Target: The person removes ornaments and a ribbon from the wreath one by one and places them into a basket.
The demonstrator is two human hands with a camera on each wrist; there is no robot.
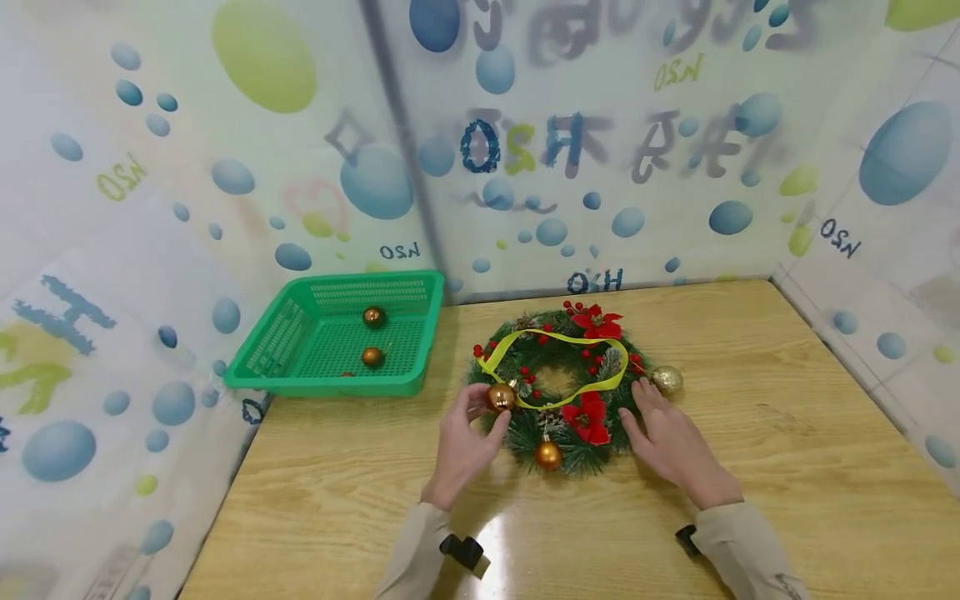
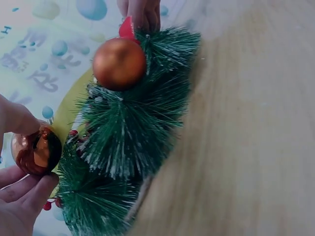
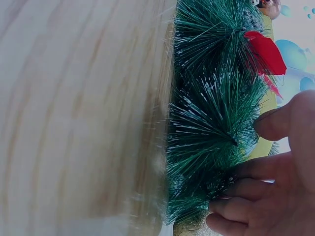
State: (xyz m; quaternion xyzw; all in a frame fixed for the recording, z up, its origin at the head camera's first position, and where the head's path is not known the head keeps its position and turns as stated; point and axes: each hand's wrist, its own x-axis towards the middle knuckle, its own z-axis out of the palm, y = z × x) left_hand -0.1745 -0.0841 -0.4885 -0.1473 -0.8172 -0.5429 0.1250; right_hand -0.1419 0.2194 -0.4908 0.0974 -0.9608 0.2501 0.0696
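Note:
A green wreath (image 1: 555, 437) lies on the table, trimmed with red poinsettias (image 1: 587, 418), red berries and a yellow ribbon (image 1: 602, 385). At its left side my left hand (image 1: 467, 442) pinches a shiny copper bauble (image 1: 501, 397) between thumb and fingers. In the left wrist view, that bauble (image 2: 37, 148) is beside the green needles. My right hand (image 1: 675, 442) rests against the wreath's right edge, fingers extended and thumb apart. Near its fingertips is a glittery gold bauble (image 1: 667, 380). An orange-gold bauble (image 1: 548, 455) hangs at the wreath's front.
A green plastic basket (image 1: 431, 333) stands at the back left of the wooden table (image 1: 337, 500). Inside it are a brown bauble (image 1: 373, 317), a copper bauble (image 1: 372, 357) and a small red piece. A patterned curtain wall (image 1: 637, 192) rises behind the table.

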